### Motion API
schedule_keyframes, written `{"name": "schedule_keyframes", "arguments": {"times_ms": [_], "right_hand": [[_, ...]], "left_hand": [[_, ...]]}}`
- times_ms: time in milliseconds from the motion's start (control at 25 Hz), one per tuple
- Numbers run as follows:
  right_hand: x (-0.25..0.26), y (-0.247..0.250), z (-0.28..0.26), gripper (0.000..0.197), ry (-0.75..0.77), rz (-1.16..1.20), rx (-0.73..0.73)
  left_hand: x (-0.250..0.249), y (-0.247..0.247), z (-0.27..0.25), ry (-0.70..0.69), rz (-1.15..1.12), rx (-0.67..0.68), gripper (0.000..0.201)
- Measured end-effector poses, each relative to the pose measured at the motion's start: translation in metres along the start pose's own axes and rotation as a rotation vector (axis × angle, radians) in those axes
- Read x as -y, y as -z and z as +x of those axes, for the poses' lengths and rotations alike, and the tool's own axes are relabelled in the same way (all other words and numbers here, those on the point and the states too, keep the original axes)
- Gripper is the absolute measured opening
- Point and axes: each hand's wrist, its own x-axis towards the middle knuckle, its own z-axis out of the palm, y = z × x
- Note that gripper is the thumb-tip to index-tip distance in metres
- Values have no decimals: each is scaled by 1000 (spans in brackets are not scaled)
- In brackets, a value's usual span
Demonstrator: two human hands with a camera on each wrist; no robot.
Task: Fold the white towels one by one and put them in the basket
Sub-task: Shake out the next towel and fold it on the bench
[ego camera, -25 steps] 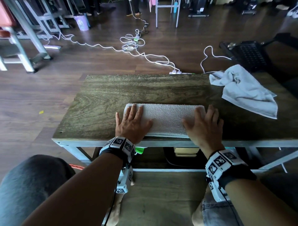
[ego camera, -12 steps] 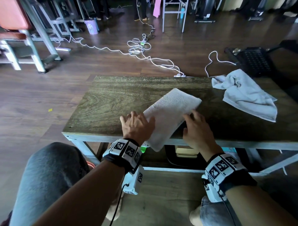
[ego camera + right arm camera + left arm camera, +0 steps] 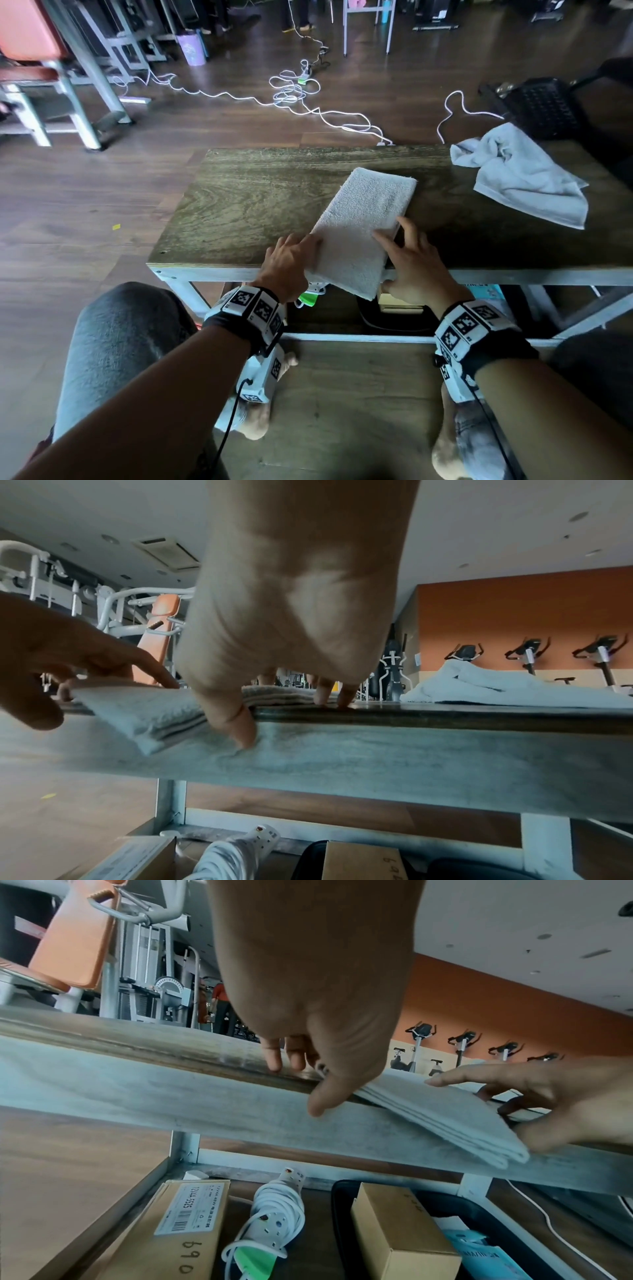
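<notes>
A folded white towel (image 3: 363,226) lies lengthwise on the wooden table (image 3: 257,205), its near end hanging over the front edge. My left hand (image 3: 301,253) pinches its left near edge, with fingers on top and the thumb at the table's edge (image 3: 318,1096). My right hand (image 3: 407,260) pinches the right near edge, index finger on top and thumb below the overhanging corner (image 3: 548,1096). A second white towel (image 3: 524,174) lies crumpled at the table's far right. A black perforated basket (image 3: 544,106) stands just beyond it.
Under the table a shelf holds cardboard boxes (image 3: 400,1231) and a coiled white power strip (image 3: 274,1213). White cables (image 3: 291,92) trail over the floor behind the table. Gym machines (image 3: 68,68) stand at the far left. My knees are near the table's front edge.
The folded towel has turned from lying crosswise to pointing away from me, and its near end now overhangs the front edge. Both hands went from flat on top to pinching its sides.
</notes>
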Motion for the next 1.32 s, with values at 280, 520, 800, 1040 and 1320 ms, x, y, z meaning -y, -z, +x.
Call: {"name": "schedule_keyframes", "arguments": {"times_ms": [280,520,800,1040,1320], "right_hand": [[1,-12,-7,80,60,42,-168],[0,-14,1,36,254,376,-265],[16,11,-3,35,86,961,-201],[17,3,18,34,-104,907,-49],[25,3,36,31,-261,824,-262]], "left_hand": [[5,-3,16,-181,-265,-265,24],[0,12,18,-94,-539,-388,23],[-2,14,13,-7,-770,-471,44],[-4,2,23,122,-712,-295,23],[-6,-1,59,287,-407,-245,35]]}}
